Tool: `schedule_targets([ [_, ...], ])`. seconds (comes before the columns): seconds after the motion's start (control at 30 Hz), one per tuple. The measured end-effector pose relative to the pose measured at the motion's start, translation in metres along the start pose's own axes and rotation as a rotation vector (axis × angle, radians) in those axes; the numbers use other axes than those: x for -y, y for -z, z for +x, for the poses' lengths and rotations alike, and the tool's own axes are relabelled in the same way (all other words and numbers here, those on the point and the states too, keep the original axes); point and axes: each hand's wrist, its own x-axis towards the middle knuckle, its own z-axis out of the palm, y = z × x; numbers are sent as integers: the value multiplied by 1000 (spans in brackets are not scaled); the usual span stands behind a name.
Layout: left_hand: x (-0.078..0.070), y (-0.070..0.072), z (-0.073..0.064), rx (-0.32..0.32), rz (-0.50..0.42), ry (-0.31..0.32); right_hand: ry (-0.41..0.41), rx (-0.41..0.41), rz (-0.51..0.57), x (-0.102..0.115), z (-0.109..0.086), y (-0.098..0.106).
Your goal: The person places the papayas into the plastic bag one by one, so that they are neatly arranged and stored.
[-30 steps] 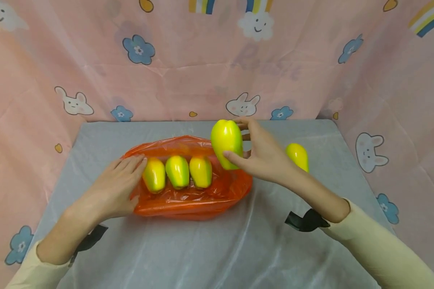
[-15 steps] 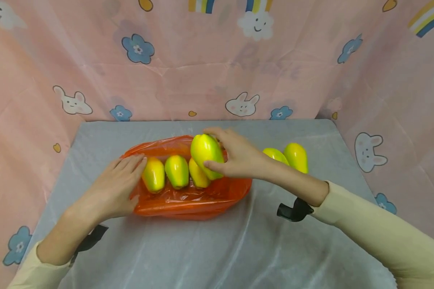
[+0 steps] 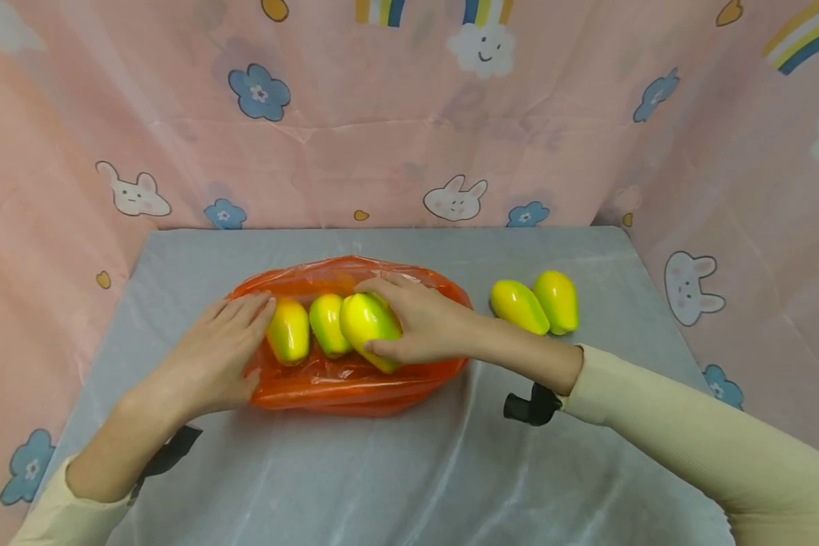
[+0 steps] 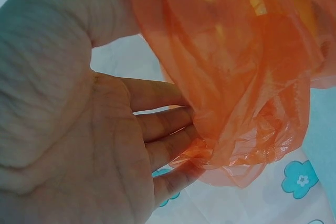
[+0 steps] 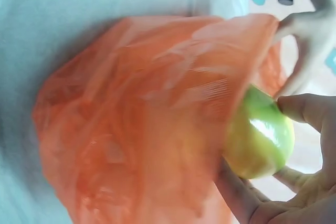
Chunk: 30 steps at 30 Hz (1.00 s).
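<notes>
My right hand (image 3: 423, 315) holds a yellow-green papaya (image 3: 368, 326) over the orange plastic bag (image 3: 355, 398), thumb on the near side and fingers round the far side. In the right wrist view this papaya (image 5: 262, 135) is at the bag's mouth, partly behind the rim. Two more papayas, one on the left (image 3: 290, 331) and one beside it (image 3: 327, 322), lie in the bag; the held one covers the spot to their right. My left hand (image 3: 211, 356) rests at the bag's left rim with fingers spread and nearly straight. In the left wrist view its fingertips (image 4: 173, 124) reach the plastic.
Two papayas, one tilted (image 3: 519, 303) and one upright (image 3: 556, 302), lie side by side on the grey-covered table (image 3: 355, 485), right of the bag. A pink printed curtain (image 3: 355, 136) surrounds the table's back and sides.
My right hand has carried the papaya leftward and down over the bag, covering the third one there. Both papayas on the right have come into view. The left hand has stayed put.
</notes>
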Motion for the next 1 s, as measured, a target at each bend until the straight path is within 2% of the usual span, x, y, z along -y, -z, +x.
schedule_targets([
  [0.2, -1, 1, -1, 19, -8, 11, -70, 60, -23, -14, 9, -2],
  [0.43, -2, 1, -2, 17, -7, 0, -232, 133, -20, -24, 16, 7],
  [0.57, -4, 0, -2, 16, -12, -3, -291, 160, -41, -25, 20, 10],
  [0.83, -9, 0, -1, 0, 1, -10, -410, 184, -251, -24, 28, 14],
  [1.0, -9, -1, -1, -3, 14, -10, -421, 152, -302, -28, 29, 12],
])
